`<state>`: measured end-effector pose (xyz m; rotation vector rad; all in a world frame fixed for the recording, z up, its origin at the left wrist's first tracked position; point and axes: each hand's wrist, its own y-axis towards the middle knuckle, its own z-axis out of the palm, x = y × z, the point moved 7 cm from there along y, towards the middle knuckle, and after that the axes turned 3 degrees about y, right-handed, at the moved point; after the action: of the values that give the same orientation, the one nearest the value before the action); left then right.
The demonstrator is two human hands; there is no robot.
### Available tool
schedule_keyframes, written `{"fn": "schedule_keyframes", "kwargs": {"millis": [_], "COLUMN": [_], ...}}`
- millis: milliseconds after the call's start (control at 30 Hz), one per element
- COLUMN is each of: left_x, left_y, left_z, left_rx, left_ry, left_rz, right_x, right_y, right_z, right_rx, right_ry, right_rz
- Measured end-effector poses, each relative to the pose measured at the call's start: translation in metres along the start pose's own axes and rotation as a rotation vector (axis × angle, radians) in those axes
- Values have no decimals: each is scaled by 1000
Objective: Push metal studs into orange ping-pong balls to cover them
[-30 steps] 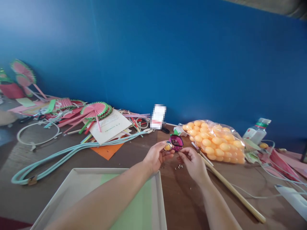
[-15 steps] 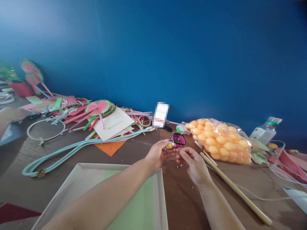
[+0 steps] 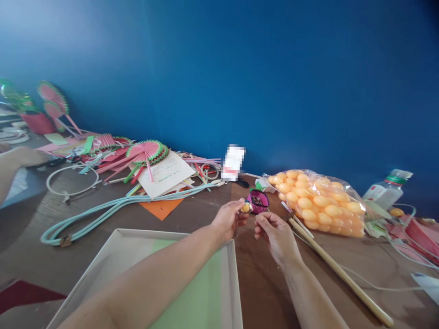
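Note:
My left hand (image 3: 229, 220) pinches a small, shiny gold-and-yellow object (image 3: 246, 207) between thumb and forefinger; its kind is unclear. The other fingers curl beneath it. Just to the right, my right hand (image 3: 278, 235) has thumb and forefinger pressed together, and anything between them is too small to make out. The two hands are close but apart. Directly behind them, a small purple pouch (image 3: 259, 209) with a dark rim stands open, holding tiny dark pieces. Under my left forearm lies a shallow white tray (image 3: 147, 232) with a green area inside.
A clear bag of orange balls (image 3: 320, 201), a wooden stick (image 3: 343, 274) and a plastic bottle (image 3: 384, 189) lie to the right. Leftward are paper fans (image 3: 147, 153), papers (image 3: 168, 173), pale blue cords (image 3: 113, 210) and another person's hand (image 3: 30, 157).
The view has shifted slightly, moving the scene rightward. My left fingers have curled in more. Tiny pieces seen on the table below my right fingers no longer show.

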<state>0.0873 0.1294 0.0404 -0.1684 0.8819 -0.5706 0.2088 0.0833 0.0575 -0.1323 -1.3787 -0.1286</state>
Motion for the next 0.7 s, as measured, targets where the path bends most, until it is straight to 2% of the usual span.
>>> {"fn": "schedule_keyframes", "kwargs": {"millis": [133,267,400,700], "left_x": [-1,-1,-3,-3], "left_y": [-1,-1,-3,-6], "left_z": [1,5,8,13], "left_rx": [3,59,80,138], "left_ry": [-25,-9,1,31], "left_rz": [8,36,82,83], "right_x": [0,3,6,2], "right_y": [0,-2,-3,1], "right_z": [0,2,4,-1], "right_rx": [-14,-30,-50,-53], "right_ry": [52,102,108,107], "right_rz": [43,68,39,-21]}}
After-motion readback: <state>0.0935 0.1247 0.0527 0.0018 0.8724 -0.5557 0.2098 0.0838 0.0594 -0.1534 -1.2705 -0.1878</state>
